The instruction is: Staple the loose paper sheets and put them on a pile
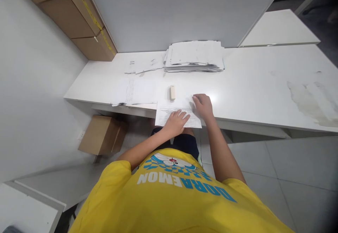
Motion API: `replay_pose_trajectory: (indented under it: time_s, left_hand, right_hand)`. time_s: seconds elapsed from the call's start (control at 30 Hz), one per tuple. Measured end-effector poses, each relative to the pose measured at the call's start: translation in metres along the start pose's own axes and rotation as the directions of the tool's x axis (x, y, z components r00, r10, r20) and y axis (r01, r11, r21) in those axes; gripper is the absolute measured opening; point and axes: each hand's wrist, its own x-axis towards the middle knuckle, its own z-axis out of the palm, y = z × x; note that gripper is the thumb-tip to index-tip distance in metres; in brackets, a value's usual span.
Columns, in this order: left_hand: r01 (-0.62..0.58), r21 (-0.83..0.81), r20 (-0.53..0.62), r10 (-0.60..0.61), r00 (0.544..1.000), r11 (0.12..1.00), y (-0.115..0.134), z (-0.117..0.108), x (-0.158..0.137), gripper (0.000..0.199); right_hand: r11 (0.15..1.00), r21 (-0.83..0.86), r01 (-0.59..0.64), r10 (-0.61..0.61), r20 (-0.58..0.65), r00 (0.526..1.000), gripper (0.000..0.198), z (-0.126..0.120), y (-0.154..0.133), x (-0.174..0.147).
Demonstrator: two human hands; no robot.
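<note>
A printed sheet of paper [161, 117] lies at the front edge of the white table, its lower part overhanging the edge. My left hand [175, 123] rests flat on the sheet with its fingers spread. Beside the sheet's upper right corner is my right hand [203, 105], its fingers curled together and resting at the tabletop. Whatever those fingers may hold is hidden. A small cream-coloured block [172, 93], like an eraser, sits just beyond the sheet, touched by neither hand.
Behind the block stands a thick stack of papers [195, 53]. Loose sheets [139, 90] lie to the left. Cardboard boxes [97, 46] are piled at the back left, and another box [96, 134] is under the table [250, 85]. A grey panel [174, 14] rises at the back.
</note>
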Motion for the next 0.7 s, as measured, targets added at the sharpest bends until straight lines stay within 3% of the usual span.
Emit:
replay_pose_trajectory:
  time_s: [0.2,0.27,0.4,0.47,0.7]
  left_hand:
    - [-0.123,-0.132,0.118,0.138,0.983,0.984,-0.013,-0.010,0.007,0.063]
    - [-0.145,-0.173,0.092,0.162,0.983,0.974,-0.025,-0.017,0.010,0.058]
    - [0.029,-0.116,-0.062,-0.036,0.997,0.993,-0.059,-0.027,0.024,0.050]
    - [0.098,-0.083,-0.075,-0.105,0.992,0.992,-0.075,-0.026,0.033,0.052]
    - [0.108,-0.103,-0.039,-0.113,0.993,0.989,-0.099,-0.014,0.041,0.052]
  right_hand:
    - [0.992,-0.125,0.030,-0.025,0.038,0.999,0.033,0.003,-0.002,0.000]
    - [0.987,-0.149,0.054,-0.048,0.043,0.998,0.034,0.004,-0.003,0.000]
    - [0.986,-0.154,0.056,-0.050,0.046,0.998,0.034,0.005,-0.004,0.003]
    - [0.986,-0.162,0.037,-0.031,0.042,0.999,0.034,0.004,-0.005,0.005]
    - [0.987,-0.150,0.051,-0.041,0.069,0.997,0.036,0.007,-0.004,0.008]
